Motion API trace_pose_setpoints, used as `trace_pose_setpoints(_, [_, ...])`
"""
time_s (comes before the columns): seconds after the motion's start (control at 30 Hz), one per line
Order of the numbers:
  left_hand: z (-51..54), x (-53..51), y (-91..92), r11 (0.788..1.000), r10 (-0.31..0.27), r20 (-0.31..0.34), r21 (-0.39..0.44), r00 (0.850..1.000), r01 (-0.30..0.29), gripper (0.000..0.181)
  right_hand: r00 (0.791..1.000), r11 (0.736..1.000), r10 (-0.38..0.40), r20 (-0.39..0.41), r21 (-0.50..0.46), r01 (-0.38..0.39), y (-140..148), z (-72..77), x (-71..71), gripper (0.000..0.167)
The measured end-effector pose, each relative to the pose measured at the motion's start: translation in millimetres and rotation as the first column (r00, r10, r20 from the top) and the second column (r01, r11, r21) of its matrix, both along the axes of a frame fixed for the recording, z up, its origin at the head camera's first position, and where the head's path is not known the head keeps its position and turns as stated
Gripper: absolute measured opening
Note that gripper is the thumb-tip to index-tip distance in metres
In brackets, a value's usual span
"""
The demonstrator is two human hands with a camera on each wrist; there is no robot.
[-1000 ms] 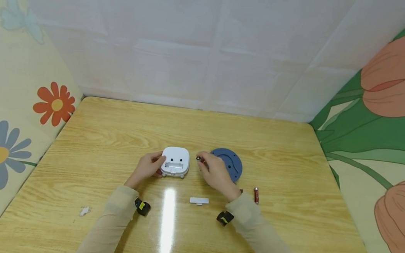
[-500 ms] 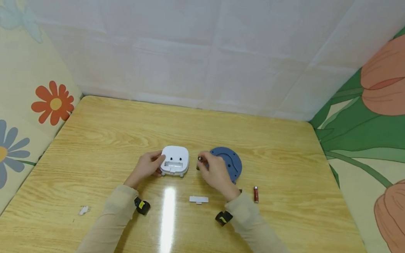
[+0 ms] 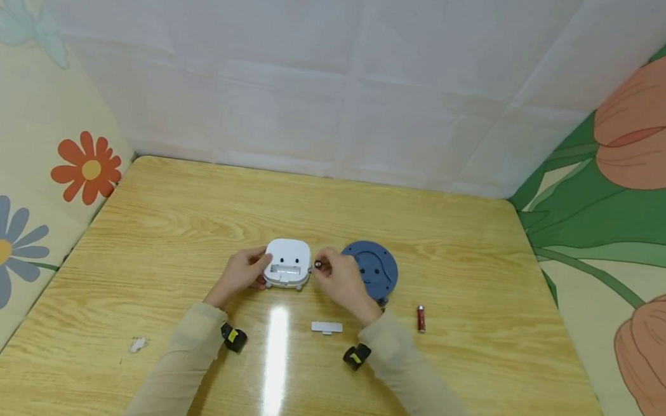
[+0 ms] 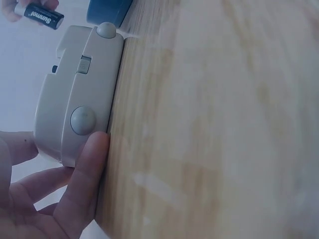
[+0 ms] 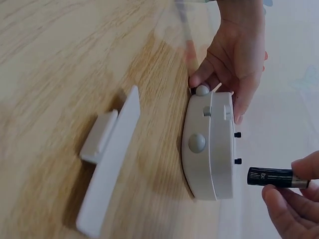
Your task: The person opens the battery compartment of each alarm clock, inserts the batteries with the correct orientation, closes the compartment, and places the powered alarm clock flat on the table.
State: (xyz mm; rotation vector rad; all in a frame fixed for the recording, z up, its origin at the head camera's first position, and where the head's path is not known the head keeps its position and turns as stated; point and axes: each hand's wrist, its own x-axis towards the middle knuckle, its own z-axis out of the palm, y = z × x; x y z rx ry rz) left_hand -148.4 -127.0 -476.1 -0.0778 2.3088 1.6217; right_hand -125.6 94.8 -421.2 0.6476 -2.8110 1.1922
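A white rounded-square device [image 3: 288,248] lies on the table, its battery slot uncovered and two black pegs beside the slot. Small round feet stick out along its near side. My left hand [image 3: 242,272] grips the device at its left edge, with the thumb on top. My right hand [image 3: 341,280] pinches a black battery [image 5: 271,177] with a silver end just right of the device. The right wrist view shows a gap between battery and device. In front of both hands lies a slim white battery cover [image 3: 327,327] with a small tab.
A dark blue round base [image 3: 380,262] lies behind my right hand, partly hidden by it. To the right is a red battery [image 3: 421,319] on the wooden table [image 3: 479,255]. A small white scrap [image 3: 139,345] is at the front left.
My right hand has moved left with the battery, closer to the device, and the battery's angle has changed. My left hand and the device have stayed in place.
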Motion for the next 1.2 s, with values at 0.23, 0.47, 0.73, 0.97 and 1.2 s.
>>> trace_pose_setpoints(0.23, [1.9,0.1,0.9,1.000,0.006,0.006,-0.001,1.000,-0.006,0.047,1.000,0.999,0.000,0.031,-0.045,0.001,-10,-2.1,-0.8,0.012])
trace_pose_setpoints(0.47, [0.1,-0.7,0.5,1.000,0.010,0.023,0.002,1.000,-0.010,0.048,0.999,0.997,0.008,0.045,-0.082,-0.004,-16,-7.1,-2.0,0.011])
trace_pose_setpoints(0.73, [-0.5,0.0,-0.7,1.000,0.006,0.015,0.011,1.000,-0.006,0.048,0.998,0.994,0.024,0.056,-0.112,-0.018,-19,-15.9,-3.8,0.011])
trace_pose_setpoints(0.97, [-0.5,0.7,-0.8,1.000,0.011,0.009,0.012,1.000,-0.011,0.047,0.999,0.999,0.030,0.017,-0.021,-0.029,-21,-18.4,-4.5,0.010])
trace_pose_setpoints(1.2, [-1.8,0.6,-1.1,1.000,0.010,0.009,0.007,1.000,-0.010,0.048,0.996,0.993,0.033,-0.084,0.112,-0.023,-21,-19.4,-3.4,0.009])
